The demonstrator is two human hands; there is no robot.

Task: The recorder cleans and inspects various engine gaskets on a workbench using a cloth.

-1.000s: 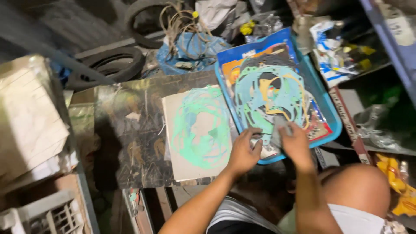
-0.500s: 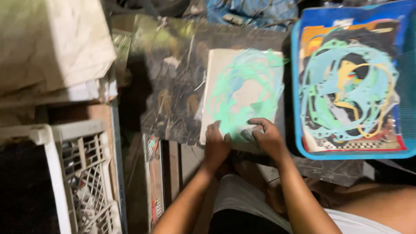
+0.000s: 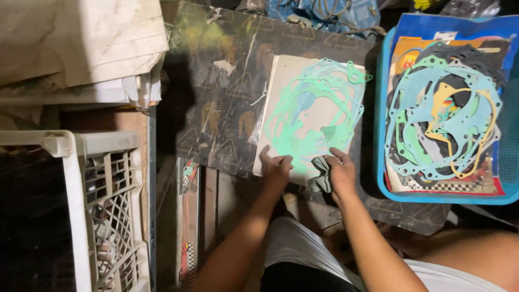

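Observation:
A pale cardboard sheet (image 3: 294, 92) lies on a dark patterned board (image 3: 227, 103), with several thin green gaskets (image 3: 319, 108) heaped on it. My left hand (image 3: 275, 172) rests flat on the sheet's near left corner, fingers apart. My right hand (image 3: 340, 172) is at the sheet's near edge, pinching a small dark grey gasket piece (image 3: 321, 172) that sticks out to its left. A blue plastic tray (image 3: 383, 162) to the right holds a pile of teal, yellow and dark gaskets (image 3: 440, 119) on printed cards.
A white plastic crate (image 3: 92, 205) stands at the left. Folded cardboard and papers (image 3: 81, 43) are stacked at the upper left. A blue bag with wires (image 3: 324, 11) lies beyond the board. My knees are below the hands.
The view swung left from the blue tray to the cardboard sheet. Both hands left the tray and came to the sheet's near edge, the right one now with a dark piece.

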